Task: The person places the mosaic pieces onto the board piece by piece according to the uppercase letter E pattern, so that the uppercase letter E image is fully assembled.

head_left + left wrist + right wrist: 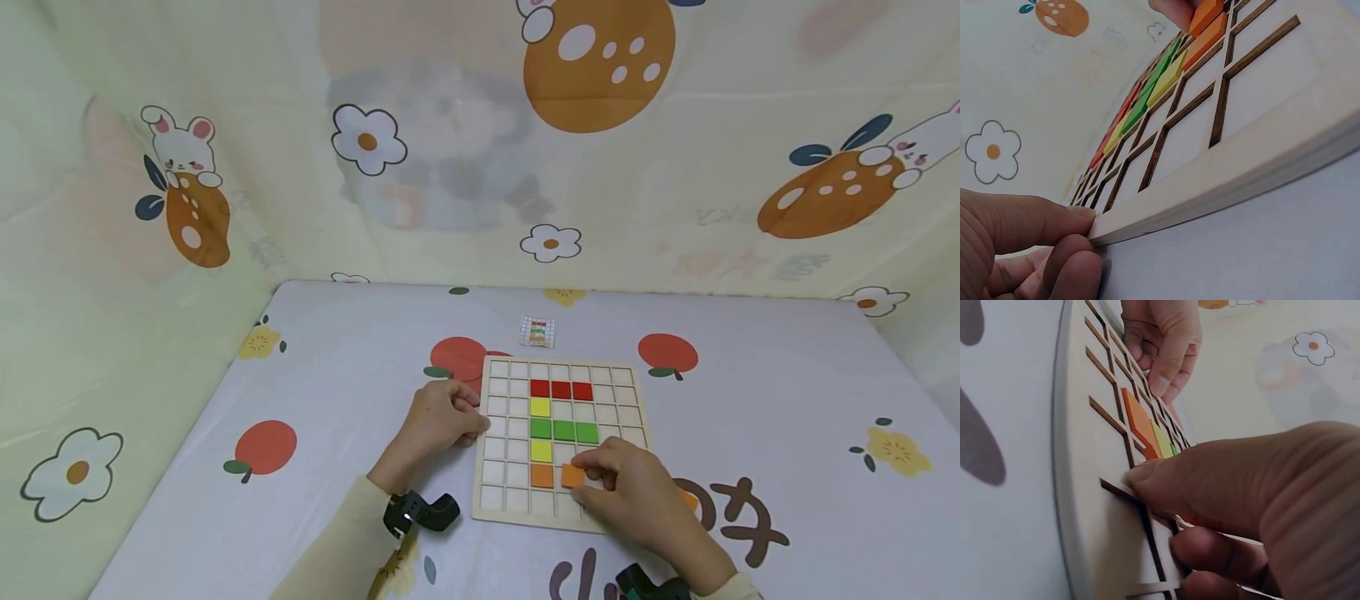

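A wooden grid board (514,518) lies flat on the table. My left hand (438,417) holds its left edge, thumb and curled fingers at the rim in the left wrist view. My right hand (633,487) pinches an orange square tile (572,476) over the lower cells, just right of another orange tile (542,476). Seated in the grid are a row of red tiles (561,390), a yellow tile (540,407), a row of green tiles (563,430) and a second yellow tile (541,451). The right hand covers the board's lower right part.
Behind the board lies a small pattern card (537,332) showing coloured squares on a grid. An orange piece (688,500) shows partly behind the right hand. The table wears a printed cloth (360,333), and a patterned curtain (442,192) hangs along the back and sides.
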The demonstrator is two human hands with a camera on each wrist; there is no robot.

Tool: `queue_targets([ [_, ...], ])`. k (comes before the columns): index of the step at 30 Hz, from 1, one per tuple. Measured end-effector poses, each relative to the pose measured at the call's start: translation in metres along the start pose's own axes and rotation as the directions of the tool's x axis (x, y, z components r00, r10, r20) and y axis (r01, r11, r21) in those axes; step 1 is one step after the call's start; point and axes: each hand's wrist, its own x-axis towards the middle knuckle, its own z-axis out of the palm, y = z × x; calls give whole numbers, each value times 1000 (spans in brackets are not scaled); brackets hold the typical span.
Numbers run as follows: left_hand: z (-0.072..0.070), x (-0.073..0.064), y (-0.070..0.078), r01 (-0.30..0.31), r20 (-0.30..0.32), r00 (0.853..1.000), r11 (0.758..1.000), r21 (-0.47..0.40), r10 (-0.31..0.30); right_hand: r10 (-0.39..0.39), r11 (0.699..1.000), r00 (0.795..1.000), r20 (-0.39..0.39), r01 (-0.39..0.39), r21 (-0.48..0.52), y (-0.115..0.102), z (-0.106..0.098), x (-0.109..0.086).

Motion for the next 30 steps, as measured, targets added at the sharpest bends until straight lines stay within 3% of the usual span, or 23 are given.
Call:
queue_targets([
  [6, -1, -1, 2, -3, 6, 1000, 1000, -4, 3, 25, 999, 1000, 3, -25, -28, -2, 2, 0],
  [30, -1, -3, 4, 10, 7, 1000, 1000, -5, -10, -8, 997, 1000, -1, 8, -71, 0, 2, 0],
])
